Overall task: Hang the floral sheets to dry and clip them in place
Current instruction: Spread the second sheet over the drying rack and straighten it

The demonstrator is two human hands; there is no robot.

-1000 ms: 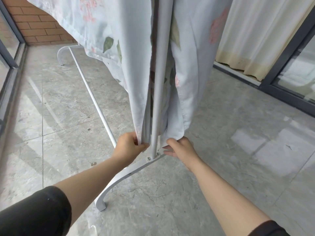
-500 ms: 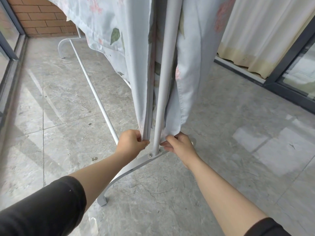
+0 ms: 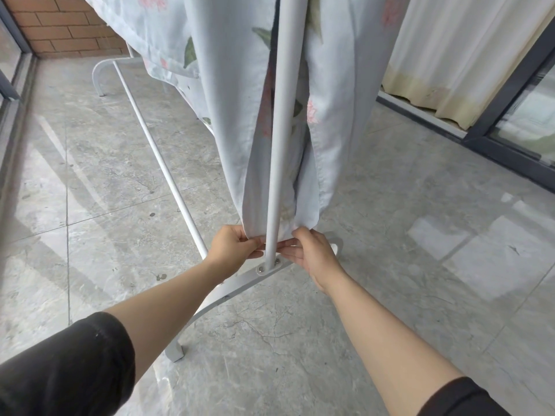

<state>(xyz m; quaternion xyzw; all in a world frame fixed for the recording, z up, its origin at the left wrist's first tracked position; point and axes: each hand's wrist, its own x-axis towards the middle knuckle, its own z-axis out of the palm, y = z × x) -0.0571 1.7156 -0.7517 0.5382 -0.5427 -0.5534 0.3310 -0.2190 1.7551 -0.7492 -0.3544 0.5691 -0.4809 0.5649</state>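
A pale blue floral sheet (image 3: 234,121) hangs over a white drying rack, draped on both sides of the rack's upright pole (image 3: 277,145). Its lower edge reaches almost down to the rack's curved foot (image 3: 237,283). My left hand (image 3: 234,246) pinches the sheet's bottom hem just left of the pole. My right hand (image 3: 312,253) grips the hem just right of the pole, fingers pointing left toward the pole. The rack's top and any clips are out of view.
The rack's low crossbar (image 3: 156,154) runs back to a second foot (image 3: 100,76) near a brick wall (image 3: 63,28). Grey tiled floor (image 3: 420,280) lies all around. A cream curtain (image 3: 456,58) and a dark-framed sliding glass door (image 3: 510,94) stand at the right.
Both hands kept hold of the hem and shifted closer to the pole, near the foot. The view moved nearer and slightly down along the rack.
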